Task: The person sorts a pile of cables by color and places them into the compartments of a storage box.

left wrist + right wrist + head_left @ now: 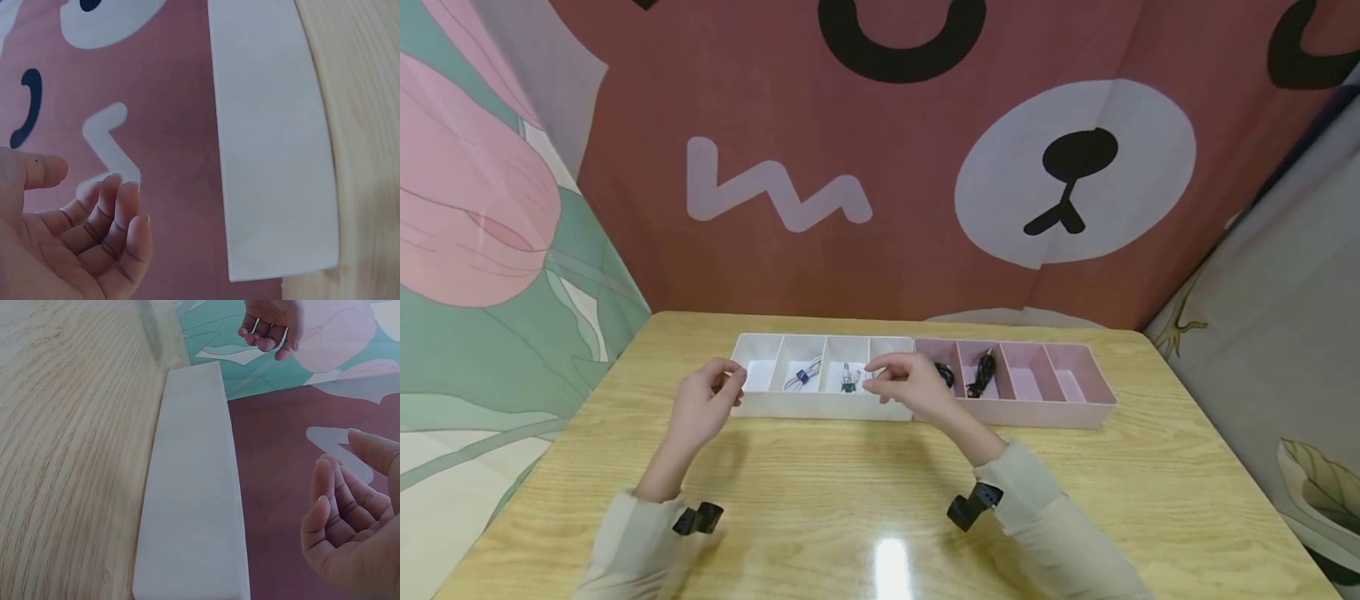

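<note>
My left hand [703, 398] hovers by the left end of a white divided box [820, 407], its fingers loosely bent around nothing, as the left wrist view confirms. Over the box's right part is my right hand [913, 385], fingers relaxed and nothing between them in the right wrist view. A white cable with a dark blue tie [803, 375] lies in the second compartment from the left. The third holds a pale cable with a green tie [849, 379]. What lies in the rightmost white compartment is mostly hidden by my right hand.
Touching the white box on its right is a pink divided box [1037, 414]. It holds a black coiled cable [945, 375] and a bundled black cable [982, 373] in its two left compartments. Both boxes stand on a wooden table [820, 500] before a printed cloth [910, 275].
</note>
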`<control>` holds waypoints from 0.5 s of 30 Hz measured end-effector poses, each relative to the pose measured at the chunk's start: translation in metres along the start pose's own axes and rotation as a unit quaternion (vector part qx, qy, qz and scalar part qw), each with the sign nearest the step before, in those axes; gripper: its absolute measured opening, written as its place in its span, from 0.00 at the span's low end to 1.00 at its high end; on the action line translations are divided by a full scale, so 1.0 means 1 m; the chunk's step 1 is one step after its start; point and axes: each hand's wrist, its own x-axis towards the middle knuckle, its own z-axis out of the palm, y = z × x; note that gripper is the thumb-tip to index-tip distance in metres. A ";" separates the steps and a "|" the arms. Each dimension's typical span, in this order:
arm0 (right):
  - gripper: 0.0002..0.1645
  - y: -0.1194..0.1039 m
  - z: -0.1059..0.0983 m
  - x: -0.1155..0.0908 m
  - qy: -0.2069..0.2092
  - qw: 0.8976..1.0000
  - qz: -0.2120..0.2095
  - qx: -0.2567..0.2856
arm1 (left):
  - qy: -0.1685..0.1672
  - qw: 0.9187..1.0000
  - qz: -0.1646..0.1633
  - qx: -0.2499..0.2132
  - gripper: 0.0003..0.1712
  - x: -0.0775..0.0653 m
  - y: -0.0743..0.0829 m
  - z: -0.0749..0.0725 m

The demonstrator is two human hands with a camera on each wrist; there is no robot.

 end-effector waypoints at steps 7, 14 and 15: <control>0.15 -0.006 -0.010 -0.014 0.006 1.000 -0.010 0.009 | -0.003 0.999 0.025 -0.021 0.08 -0.004 0.010 0.003; 0.16 0.001 -0.030 -0.030 0.031 0.999 -0.023 0.007 | -0.004 0.999 0.036 -0.032 0.09 -0.007 0.021 0.005; 0.16 0.002 -0.035 -0.033 0.035 0.999 -0.024 0.002 | -0.006 0.999 0.038 -0.029 0.10 -0.006 0.022 0.005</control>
